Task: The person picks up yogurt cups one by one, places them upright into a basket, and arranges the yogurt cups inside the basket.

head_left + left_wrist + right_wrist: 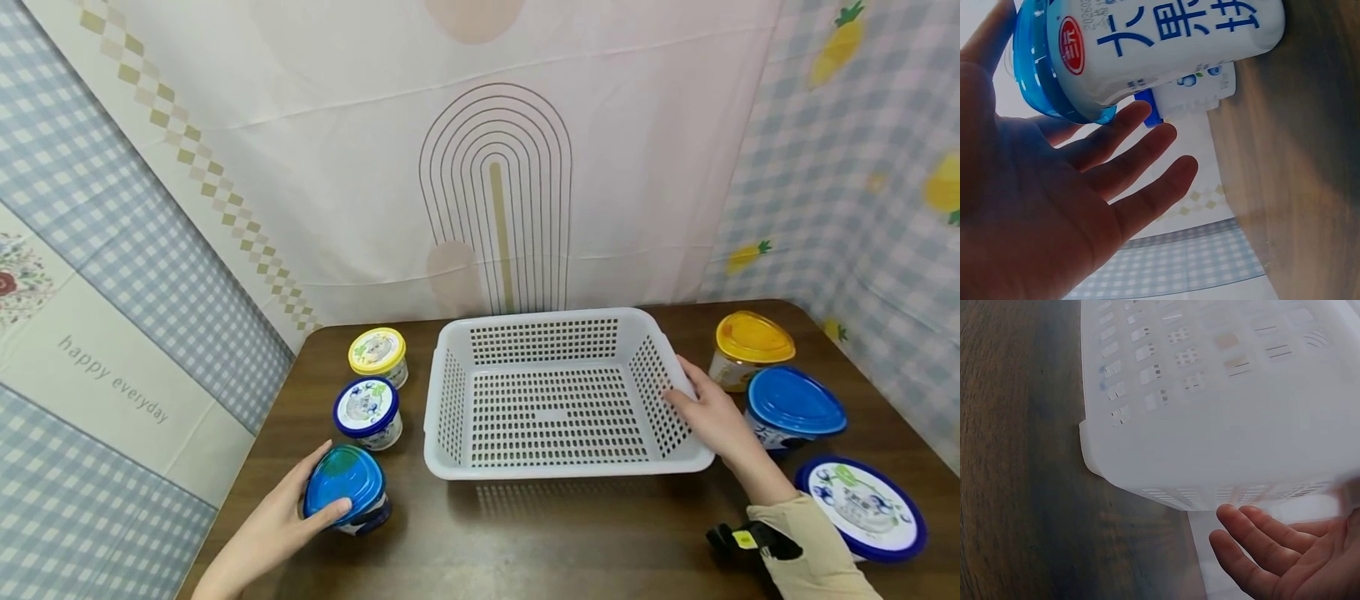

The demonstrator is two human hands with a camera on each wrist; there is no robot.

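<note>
My left hand (281, 517) is at a tub with a translucent blue lid (347, 485), thumb on the near side of the lid and index finger on the far side. In the left wrist view, the tub's white wall (1166, 37) bears blue characters and a red logo, and the other fingers extend loosely beneath it. Whether its base touches the table cannot be told. My right hand (708, 408) grips the right rim of a white plastic basket (555, 417), thumb inside and fingers outside. Slotted walls fill much of the right wrist view, where fingertips (1229, 515) show by the basket.
Behind the left tub stand a navy-lidded tub (367, 412) and a yellow-lidded tub (378, 354). Right of the basket are an orange-yellow-lidded tub (750, 350), a blue-lidded tub (795, 404) and a large navy-rimmed tub (862, 508). Cloth hangings (360, 208) border the brown table (510, 550).
</note>
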